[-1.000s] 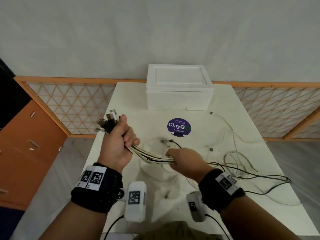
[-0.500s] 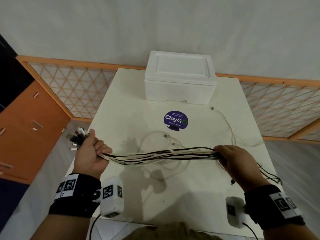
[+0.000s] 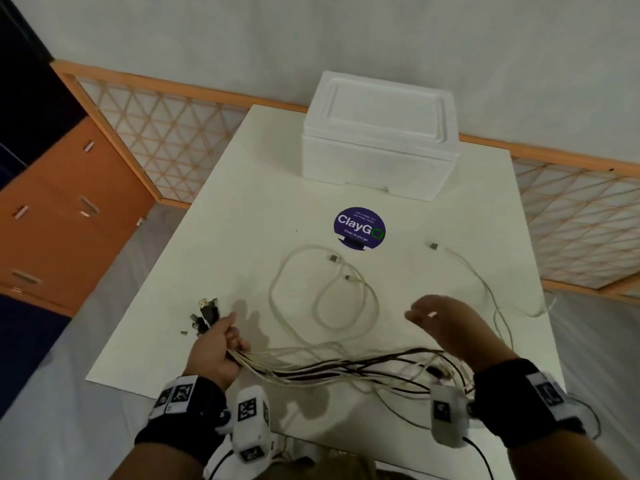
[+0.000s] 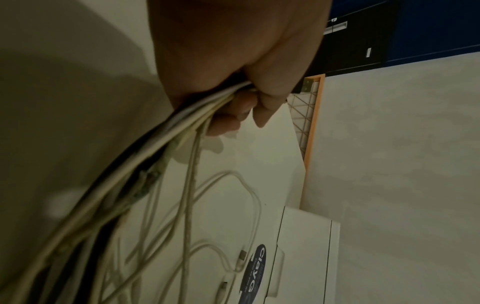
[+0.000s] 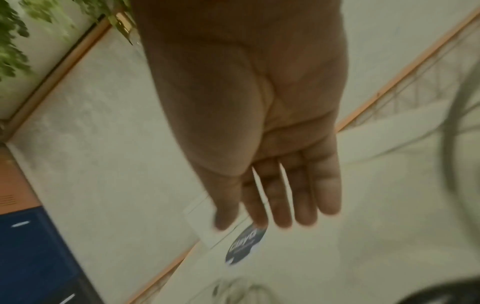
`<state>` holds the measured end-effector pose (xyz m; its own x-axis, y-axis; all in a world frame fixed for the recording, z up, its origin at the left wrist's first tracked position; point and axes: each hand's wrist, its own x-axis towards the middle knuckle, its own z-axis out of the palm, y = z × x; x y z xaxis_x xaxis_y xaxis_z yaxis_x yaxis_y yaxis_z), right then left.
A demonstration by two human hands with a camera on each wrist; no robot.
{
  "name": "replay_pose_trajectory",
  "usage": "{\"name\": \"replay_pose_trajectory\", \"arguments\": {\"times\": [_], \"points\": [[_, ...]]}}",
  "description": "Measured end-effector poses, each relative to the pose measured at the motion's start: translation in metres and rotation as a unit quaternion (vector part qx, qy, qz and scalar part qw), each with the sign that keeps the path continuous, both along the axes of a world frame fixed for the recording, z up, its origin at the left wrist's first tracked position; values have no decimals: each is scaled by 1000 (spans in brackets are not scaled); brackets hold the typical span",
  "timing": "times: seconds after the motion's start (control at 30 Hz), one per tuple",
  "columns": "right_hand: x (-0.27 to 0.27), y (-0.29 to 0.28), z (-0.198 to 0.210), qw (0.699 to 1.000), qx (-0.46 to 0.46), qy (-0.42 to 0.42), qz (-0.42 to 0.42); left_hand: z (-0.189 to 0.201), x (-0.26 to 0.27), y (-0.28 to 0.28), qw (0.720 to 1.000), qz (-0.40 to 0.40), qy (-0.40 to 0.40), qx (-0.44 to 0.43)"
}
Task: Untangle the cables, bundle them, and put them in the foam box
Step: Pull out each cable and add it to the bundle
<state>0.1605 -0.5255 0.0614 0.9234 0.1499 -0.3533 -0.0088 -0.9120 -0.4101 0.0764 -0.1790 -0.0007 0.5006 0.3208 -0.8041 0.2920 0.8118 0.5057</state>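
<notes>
My left hand (image 3: 218, 344) grips a bundle of black and white cables (image 3: 329, 370) near their plug ends (image 3: 204, 315), above the table's near left edge; in the left wrist view the fingers (image 4: 265, 98) curl round the strands (image 4: 155, 156). The bundle sags rightward onto the table under my right wrist. My right hand (image 3: 440, 323) hovers over the table with straight fingers (image 5: 285, 195) and holds nothing. A loose white cable (image 3: 322, 292) lies looped at mid-table. Another white cable (image 3: 474, 271) trails to the right. The white foam box (image 3: 377, 140) stands at the far edge, its lid on.
A round purple ClayGo sticker (image 3: 358, 227) marks the white table (image 3: 242, 209) in front of the box. An orange-framed lattice railing (image 3: 162, 133) runs behind the table. Orange drawers (image 3: 59, 216) stand to the left.
My right hand has let go of the stretched bundle and lifted with fingers straight; the cables have dropped slack onto the table. My left hand moved inward over the table, still holding the plug ends.
</notes>
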Motion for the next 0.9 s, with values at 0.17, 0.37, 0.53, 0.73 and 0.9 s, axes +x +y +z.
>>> {"name": "replay_pose_trajectory", "arguments": {"times": [0.17, 0.37, 0.53, 0.73, 0.9], "points": [[20, 58, -55, 994, -91, -24, 55, 12, 3, -7, 1000, -13, 0, 6], [35, 89, -54, 992, 105, 12, -71, 30, 11, -10, 996, -42, -75, -21], [54, 100, 12, 854, 459, 47, -239, 60, 33, -12, 986, -93, -136, -23], [38, 125, 82, 814, 564, 28, -136, 108, 68, -28, 967, -149, -207, -6], [22, 155, 104, 854, 513, -8, -86, 139, 82, -44, 930, -221, -290, 51]]}}
